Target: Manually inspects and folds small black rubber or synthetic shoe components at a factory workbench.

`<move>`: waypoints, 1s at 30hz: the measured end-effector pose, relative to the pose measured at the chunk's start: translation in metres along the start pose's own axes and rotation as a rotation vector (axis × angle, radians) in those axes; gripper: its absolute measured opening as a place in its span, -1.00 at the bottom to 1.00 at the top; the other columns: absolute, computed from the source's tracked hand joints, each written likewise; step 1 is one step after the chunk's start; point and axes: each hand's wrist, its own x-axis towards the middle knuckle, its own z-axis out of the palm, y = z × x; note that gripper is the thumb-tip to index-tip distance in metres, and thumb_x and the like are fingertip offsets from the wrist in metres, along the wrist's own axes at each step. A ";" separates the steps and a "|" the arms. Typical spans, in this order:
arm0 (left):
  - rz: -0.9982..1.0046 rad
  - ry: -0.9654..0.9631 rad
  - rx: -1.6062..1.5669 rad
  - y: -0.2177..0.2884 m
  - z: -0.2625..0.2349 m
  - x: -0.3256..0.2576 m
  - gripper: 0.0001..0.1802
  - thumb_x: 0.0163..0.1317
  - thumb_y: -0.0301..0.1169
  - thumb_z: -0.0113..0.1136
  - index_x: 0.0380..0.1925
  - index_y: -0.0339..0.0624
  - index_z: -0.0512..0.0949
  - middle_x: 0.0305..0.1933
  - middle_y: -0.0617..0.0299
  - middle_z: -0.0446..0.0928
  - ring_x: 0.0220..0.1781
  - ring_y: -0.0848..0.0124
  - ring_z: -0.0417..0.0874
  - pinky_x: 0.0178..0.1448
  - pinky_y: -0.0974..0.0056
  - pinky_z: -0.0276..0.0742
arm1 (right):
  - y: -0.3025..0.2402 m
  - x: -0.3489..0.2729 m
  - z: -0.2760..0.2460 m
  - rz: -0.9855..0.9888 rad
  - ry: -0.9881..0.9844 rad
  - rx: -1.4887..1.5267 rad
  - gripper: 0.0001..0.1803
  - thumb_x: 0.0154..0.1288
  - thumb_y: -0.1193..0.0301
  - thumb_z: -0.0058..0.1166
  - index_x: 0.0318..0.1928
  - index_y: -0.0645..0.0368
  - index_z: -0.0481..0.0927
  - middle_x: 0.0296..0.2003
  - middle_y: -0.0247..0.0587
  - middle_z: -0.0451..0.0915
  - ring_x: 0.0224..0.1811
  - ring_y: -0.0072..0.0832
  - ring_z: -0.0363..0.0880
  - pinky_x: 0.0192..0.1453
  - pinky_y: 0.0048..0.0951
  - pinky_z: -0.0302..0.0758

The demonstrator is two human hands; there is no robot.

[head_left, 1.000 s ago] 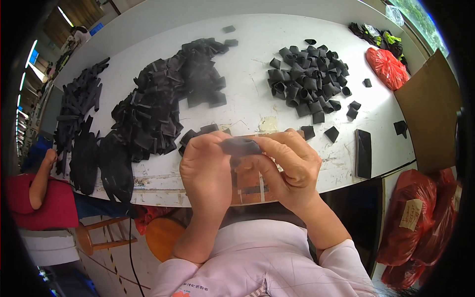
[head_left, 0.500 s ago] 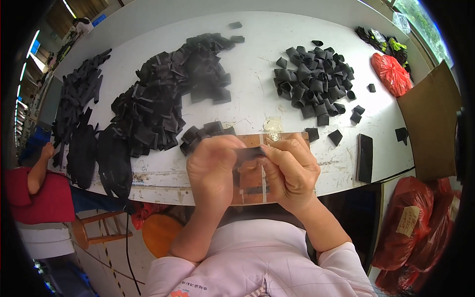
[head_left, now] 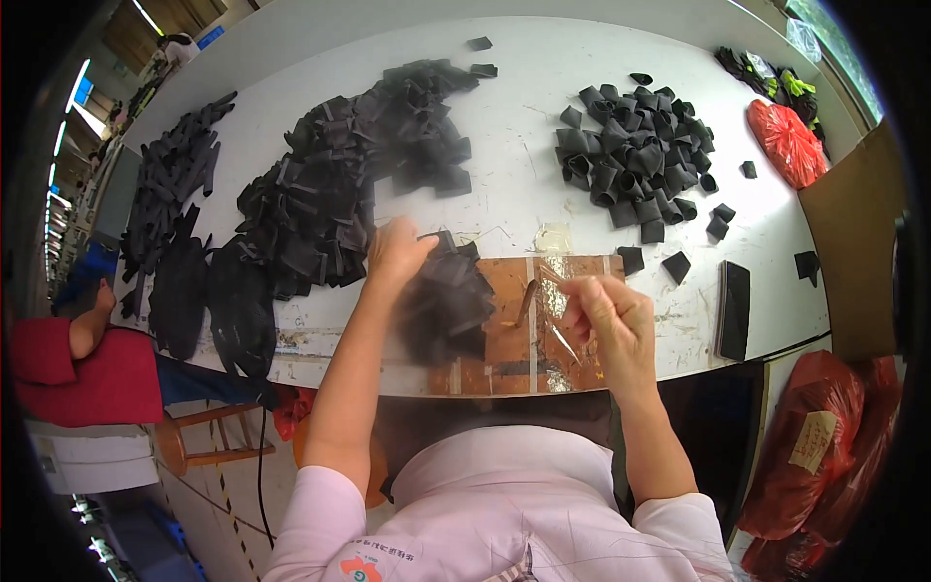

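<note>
My left hand reaches to the far edge of a small heap of black fabric pieces, partly smeared by motion. Its thumb stands apart from the fingers, close to the heap's topmost piece; the fingertips are hidden. To the right, my right hand hovers over a brown board with clear tape strips, fingers curled into a pinch. Thin, shiny slivers show beside those fingers, but I cannot make out what they hold. A narrow dark strip lies on the board.
A large pile of black fabric pieces spreads left, with black strips beyond. Folded black tubes are heaped right. A dark phone-like slab, a red bag and cardboard stand right. Another person's arm shows left.
Both hands have parted from the black piece they held together. My left hand has moved up and left to the heap, which has shifted nearer over the board; my right hand stays over the board.
</note>
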 end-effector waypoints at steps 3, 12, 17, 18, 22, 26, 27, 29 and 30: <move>-0.077 -0.333 -0.109 -0.007 0.007 0.011 -0.82 -0.16 -0.37 0.24 -0.59 -0.26 0.53 -0.52 0.01 0.55 -0.41 0.15 0.58 -0.28 0.18 0.45 | 0.011 -0.017 0.008 0.078 -0.100 -0.033 -0.67 0.31 0.30 -0.12 -0.33 0.36 0.55 -0.63 -0.28 0.48 -0.60 -0.62 0.39 -0.52 -0.59 0.33; 0.167 -0.174 -1.092 0.043 -0.061 -0.060 -0.95 0.04 -0.61 0.11 -0.47 -0.26 0.52 -0.35 0.30 0.54 -0.35 0.59 0.50 -0.23 0.47 0.40 | 0.005 -0.020 0.052 -0.122 -0.125 -0.347 -0.79 0.12 0.36 0.09 -0.38 0.31 0.56 -0.60 -0.10 0.51 -0.55 -0.25 0.53 -0.45 -0.41 0.44; -0.063 -0.297 -1.303 0.055 -0.055 -0.103 -0.92 0.09 -0.52 0.17 -0.42 -0.26 0.47 -0.26 0.16 0.51 -0.23 0.53 0.47 -0.05 0.47 0.35 | 0.031 -0.014 0.072 -0.404 0.105 -0.488 -0.83 -0.01 0.41 0.19 -0.48 0.23 0.51 -0.63 -0.18 0.50 -0.64 -0.30 0.49 -0.60 -0.39 0.38; -0.128 -0.171 -1.244 0.059 -0.052 -0.111 -0.93 0.11 -0.51 0.15 -0.43 -0.26 0.47 -0.29 0.17 0.51 -0.27 0.54 0.47 -0.09 0.47 0.38 | 0.030 -0.016 0.072 -0.404 0.097 -0.489 -0.83 -0.01 0.41 0.19 -0.48 0.23 0.51 -0.63 -0.18 0.50 -0.64 -0.30 0.49 -0.60 -0.39 0.38; -0.152 -0.108 -1.240 0.062 -0.040 -0.122 -0.93 0.14 -0.51 0.12 -0.44 -0.28 0.46 -0.47 0.30 0.47 -0.49 0.62 0.40 -0.35 0.54 0.35 | 0.030 -0.025 0.066 -0.436 0.168 -0.613 -0.85 0.00 0.44 0.17 -0.57 0.21 0.48 -0.64 -0.17 0.50 -0.66 -0.29 0.48 -0.62 -0.39 0.36; 0.066 0.135 -0.713 0.054 -0.025 -0.121 -0.97 0.14 -0.55 0.07 -0.42 -0.29 0.45 -0.46 0.28 0.48 -0.50 0.60 0.41 -0.40 0.52 0.35 | 0.049 -0.031 0.047 -0.323 0.148 -0.549 -0.85 0.01 0.47 0.15 -0.56 0.24 0.46 -0.65 -0.16 0.49 -0.66 -0.28 0.47 -0.61 -0.38 0.37; 0.143 0.182 -0.674 0.057 -0.027 -0.126 -0.96 0.12 -0.57 0.07 -0.40 -0.30 0.45 -0.44 0.27 0.48 -0.50 0.60 0.41 -0.40 0.52 0.34 | 0.051 -0.034 0.039 -0.238 0.144 -0.546 -0.86 0.04 0.49 0.13 -0.55 0.26 0.46 -0.66 -0.14 0.48 -0.67 -0.29 0.47 -0.58 -0.40 0.38; 0.228 0.191 -0.608 0.061 -0.031 -0.139 -0.84 0.03 -0.56 0.13 -0.34 -0.31 0.45 -0.38 0.20 0.46 -0.51 0.56 0.41 -0.44 0.48 0.33 | 0.062 -0.041 0.029 -0.200 0.178 -0.558 -0.86 0.09 0.50 0.10 -0.53 0.29 0.48 -0.70 -0.20 0.45 -0.70 -0.49 0.38 -0.62 -0.50 0.31; 0.273 0.157 -0.488 0.059 -0.031 -0.146 -0.76 -0.04 -0.50 0.20 -0.31 -0.31 0.46 -0.40 0.18 0.44 -0.53 0.49 0.40 -0.47 0.42 0.33 | 0.069 -0.044 0.025 -0.176 0.216 -0.566 -0.85 0.14 0.50 0.07 -0.51 0.32 0.49 -0.75 -0.26 0.42 -0.73 -0.68 0.30 -0.65 -0.60 0.24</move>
